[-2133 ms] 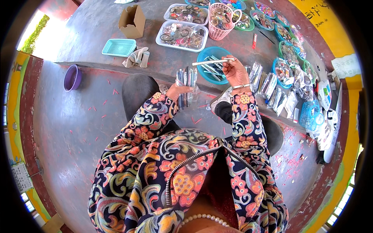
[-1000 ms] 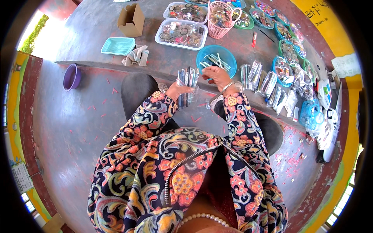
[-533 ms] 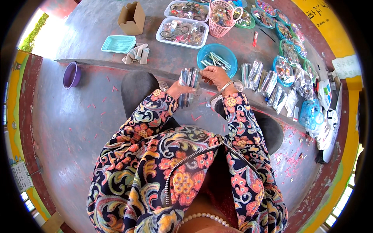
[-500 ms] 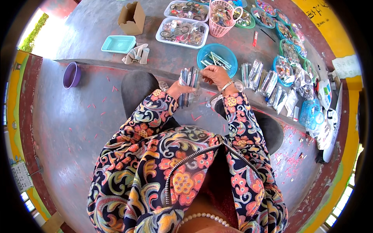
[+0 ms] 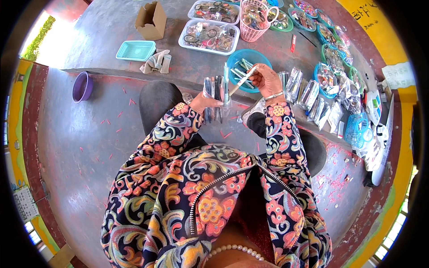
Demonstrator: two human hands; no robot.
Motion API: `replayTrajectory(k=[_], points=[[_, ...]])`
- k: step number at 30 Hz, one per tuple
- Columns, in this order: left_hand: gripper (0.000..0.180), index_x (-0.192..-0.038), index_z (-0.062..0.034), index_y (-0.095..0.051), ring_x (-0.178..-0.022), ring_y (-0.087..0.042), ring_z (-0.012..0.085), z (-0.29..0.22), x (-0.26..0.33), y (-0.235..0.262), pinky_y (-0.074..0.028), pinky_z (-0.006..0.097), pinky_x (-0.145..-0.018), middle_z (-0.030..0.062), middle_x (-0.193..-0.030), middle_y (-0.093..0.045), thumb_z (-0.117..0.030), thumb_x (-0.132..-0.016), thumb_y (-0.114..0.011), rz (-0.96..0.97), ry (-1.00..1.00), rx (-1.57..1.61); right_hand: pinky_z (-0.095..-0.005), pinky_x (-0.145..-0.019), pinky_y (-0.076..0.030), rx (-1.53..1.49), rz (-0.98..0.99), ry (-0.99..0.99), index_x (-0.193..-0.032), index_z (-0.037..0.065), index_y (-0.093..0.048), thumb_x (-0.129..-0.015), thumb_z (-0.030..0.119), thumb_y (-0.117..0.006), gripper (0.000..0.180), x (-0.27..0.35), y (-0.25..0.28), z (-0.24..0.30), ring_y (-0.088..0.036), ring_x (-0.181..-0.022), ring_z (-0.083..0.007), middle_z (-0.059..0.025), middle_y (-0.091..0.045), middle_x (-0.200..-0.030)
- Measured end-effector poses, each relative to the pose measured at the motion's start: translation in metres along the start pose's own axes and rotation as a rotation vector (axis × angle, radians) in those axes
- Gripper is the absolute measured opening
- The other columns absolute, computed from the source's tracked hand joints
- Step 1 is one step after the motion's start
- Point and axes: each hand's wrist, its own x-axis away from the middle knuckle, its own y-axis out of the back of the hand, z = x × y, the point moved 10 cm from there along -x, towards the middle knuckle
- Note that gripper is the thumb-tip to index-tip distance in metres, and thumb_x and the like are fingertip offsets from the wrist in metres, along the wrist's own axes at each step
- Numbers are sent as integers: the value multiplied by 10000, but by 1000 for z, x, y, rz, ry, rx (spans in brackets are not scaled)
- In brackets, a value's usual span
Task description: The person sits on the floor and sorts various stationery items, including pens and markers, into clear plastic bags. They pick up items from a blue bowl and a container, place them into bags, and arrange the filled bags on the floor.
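My left hand [image 5: 201, 103] is closed around a clear plastic bag of dark pens [image 5: 213, 91], held upright between my knees. A pale green-white pen [image 5: 226, 76] sticks up out of the bag's right side. Between the thumb and fingers of my right hand [image 5: 266, 80] is a white pen [image 5: 244, 79]. It slants down to the left, its lower end close to the bag. Right beyond that hand stands a blue basin [image 5: 264, 54] with several loose pale pens in it.
Packed pen bundles [image 5: 308, 94] lie on the ledge to the right. White trays [image 5: 183, 44] of hair ties, a pink basket [image 5: 250, 33], a turquoise basket [image 5: 134, 57], a cloth [image 5: 156, 62] and a cardboard box [image 5: 151, 22] stand farther back. A purple bucket [image 5: 82, 87] is at left.
My right hand has moved slightly right and now holds a white pen slanting toward the bag. A pale pen now stands up out of the bag. My left hand has barely moved.
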Motion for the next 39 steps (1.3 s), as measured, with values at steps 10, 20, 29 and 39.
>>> replayTrajectory(k=[10,20,29,39], points=[[452,-1071,-42,-499,-864,-575,213,-12,11,-22,-469,348,-779,77,-898,-579,-64,-646,-649,8,66,194,-245,-470,-476,-353,-264,-41,-788,67,-570,-777,157,-647,119,-15,59,-26,-594,-582,-164,-40,-588,-664],[343,-986,-61,-524,-834,-573,202,3,4,-5,-474,343,-740,86,-890,-582,-77,-667,-651,-3,79,132,-255,-529,-529,-341,-445,-63,-872,-3,-555,-832,161,-587,172,-16,102,-51,-640,-717,-220,-128,-634,-803],[301,-942,-60,-532,-798,-580,200,10,2,2,-471,333,-730,83,-856,-589,-68,-668,-657,-25,102,90,-305,-610,-547,-361,-673,-132,-982,-46,-488,-893,117,-458,188,-12,176,-113,-633,-771,-280,-186,-617,-919],[329,-971,-58,-536,-837,-576,212,15,-1,8,-452,349,-771,86,-877,-585,-54,-662,-650,-65,99,52,-249,-639,-506,-157,-198,-180,-1040,-39,-521,-862,83,-502,216,-29,104,-91,-613,-817,-229,-150,-612,-908]])
